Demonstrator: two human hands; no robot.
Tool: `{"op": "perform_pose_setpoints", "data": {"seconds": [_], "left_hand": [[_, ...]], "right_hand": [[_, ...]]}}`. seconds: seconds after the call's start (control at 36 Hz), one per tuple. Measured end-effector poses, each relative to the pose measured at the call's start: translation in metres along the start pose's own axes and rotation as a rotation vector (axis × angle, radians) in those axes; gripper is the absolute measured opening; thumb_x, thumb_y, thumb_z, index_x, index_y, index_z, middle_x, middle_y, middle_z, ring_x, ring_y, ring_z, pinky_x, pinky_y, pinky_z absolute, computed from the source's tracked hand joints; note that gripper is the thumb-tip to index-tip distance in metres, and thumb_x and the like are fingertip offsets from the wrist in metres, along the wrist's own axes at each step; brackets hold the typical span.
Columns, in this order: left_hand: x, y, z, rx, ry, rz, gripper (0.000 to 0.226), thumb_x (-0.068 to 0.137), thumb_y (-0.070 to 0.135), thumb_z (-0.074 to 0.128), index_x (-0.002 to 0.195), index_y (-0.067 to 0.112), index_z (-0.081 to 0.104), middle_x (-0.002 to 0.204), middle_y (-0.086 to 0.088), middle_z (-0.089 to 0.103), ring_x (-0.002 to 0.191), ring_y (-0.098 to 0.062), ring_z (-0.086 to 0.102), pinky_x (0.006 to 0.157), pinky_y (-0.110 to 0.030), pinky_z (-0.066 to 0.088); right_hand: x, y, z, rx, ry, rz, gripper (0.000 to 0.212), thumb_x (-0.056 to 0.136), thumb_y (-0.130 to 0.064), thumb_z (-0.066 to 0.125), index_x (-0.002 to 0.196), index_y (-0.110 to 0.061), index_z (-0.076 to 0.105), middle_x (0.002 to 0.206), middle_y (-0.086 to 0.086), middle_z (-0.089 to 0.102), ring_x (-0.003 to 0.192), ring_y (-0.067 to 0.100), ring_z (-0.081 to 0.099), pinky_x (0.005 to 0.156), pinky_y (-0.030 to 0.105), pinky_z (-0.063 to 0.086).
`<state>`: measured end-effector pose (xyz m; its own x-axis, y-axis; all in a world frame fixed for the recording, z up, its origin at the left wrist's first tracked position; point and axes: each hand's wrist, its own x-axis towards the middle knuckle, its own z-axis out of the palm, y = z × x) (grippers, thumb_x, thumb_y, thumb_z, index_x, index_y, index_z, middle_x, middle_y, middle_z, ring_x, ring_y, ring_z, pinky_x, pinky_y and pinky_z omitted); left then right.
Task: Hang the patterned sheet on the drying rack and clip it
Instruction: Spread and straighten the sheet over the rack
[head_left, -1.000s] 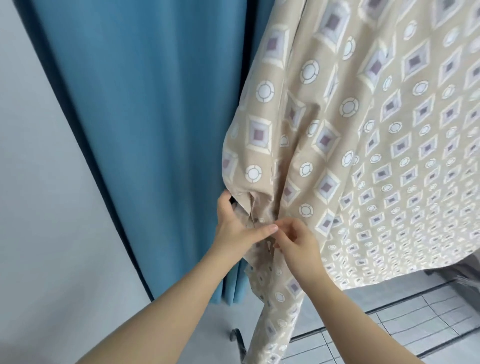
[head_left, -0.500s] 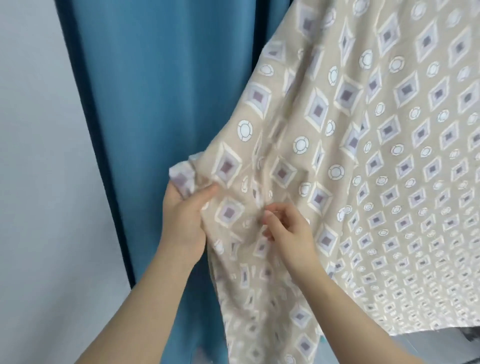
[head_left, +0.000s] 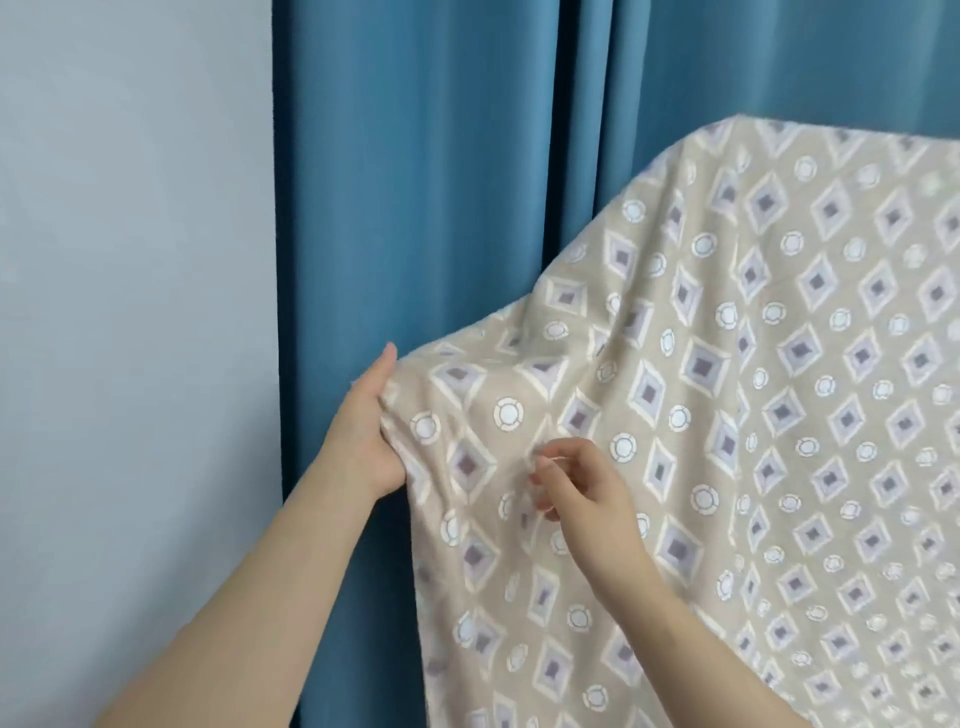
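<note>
The patterned sheet, beige with grey diamonds and white circles, hangs draped over a rail that it hides; its top fold runs across the upper right. My left hand grips the sheet's left edge and holds it out to the left. My right hand is in front of the cloth a little to the right, thumb and fingers pinched together on a small fold of it. The drying rack and any clip are hidden.
A blue curtain hangs right behind the sheet. A pale wall fills the left side.
My view and both hands have risen. My left hand pulled the sheet's edge up and out to the left, spreading the bunched cloth. The floor has left the view.
</note>
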<state>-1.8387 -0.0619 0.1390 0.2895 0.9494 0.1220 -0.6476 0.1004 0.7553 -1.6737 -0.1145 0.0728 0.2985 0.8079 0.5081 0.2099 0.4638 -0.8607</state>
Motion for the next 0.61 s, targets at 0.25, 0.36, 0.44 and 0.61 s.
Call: {"op": "perform_pose_setpoints", "data": {"seconds": [0.25, 0.36, 0.44, 0.61], "left_hand": [[0.0, 0.058, 0.012, 0.175, -0.037, 0.188, 0.014, 0.088, 0.021, 0.056, 0.09, 0.013, 0.067, 0.078, -0.005, 0.074, 0.068, -0.019, 0.071, 0.065, -0.034, 0.058], [0.001, 0.09, 0.019, 0.238, -0.001, 0.44, 0.009, 0.089, 0.018, 0.057, 0.098, 0.014, 0.06, 0.083, -0.001, 0.072, 0.073, -0.016, 0.069, 0.063, -0.031, 0.058], [0.001, 0.102, 0.023, 0.463, 0.097, 0.546, 0.005, 0.088, 0.022, 0.062, 0.087, 0.017, 0.063, 0.084, -0.001, 0.071, 0.069, -0.014, 0.066, 0.063, -0.027, 0.054], [-0.024, 0.153, 0.048, 0.658, 0.366, 1.164, 0.023, 0.092, 0.024, 0.055, 0.07, 0.026, 0.048, 0.068, 0.01, 0.052, 0.057, -0.003, 0.048, 0.051, -0.016, 0.041]], "right_hand": [[0.01, -0.028, 0.009, 0.005, 0.001, -0.043, 0.009, 0.088, -0.016, 0.057, 0.085, -0.024, 0.06, 0.075, -0.002, 0.065, 0.058, 0.003, 0.056, 0.061, 0.018, 0.046], [0.016, -0.044, 0.016, 0.025, -0.001, -0.086, 0.007, 0.088, -0.015, 0.057, 0.087, -0.021, 0.062, 0.074, -0.001, 0.064, 0.062, 0.008, 0.056, 0.058, 0.015, 0.045], [0.019, -0.056, 0.024, 0.031, -0.027, -0.132, 0.011, 0.089, -0.013, 0.054, 0.086, -0.022, 0.06, 0.065, -0.007, 0.062, 0.059, 0.005, 0.054, 0.055, 0.015, 0.044], [0.025, -0.08, 0.035, 0.079, -0.048, -0.191, 0.01, 0.09, -0.014, 0.053, 0.086, -0.021, 0.059, 0.061, -0.006, 0.061, 0.054, 0.009, 0.056, 0.051, 0.014, 0.043]]}}
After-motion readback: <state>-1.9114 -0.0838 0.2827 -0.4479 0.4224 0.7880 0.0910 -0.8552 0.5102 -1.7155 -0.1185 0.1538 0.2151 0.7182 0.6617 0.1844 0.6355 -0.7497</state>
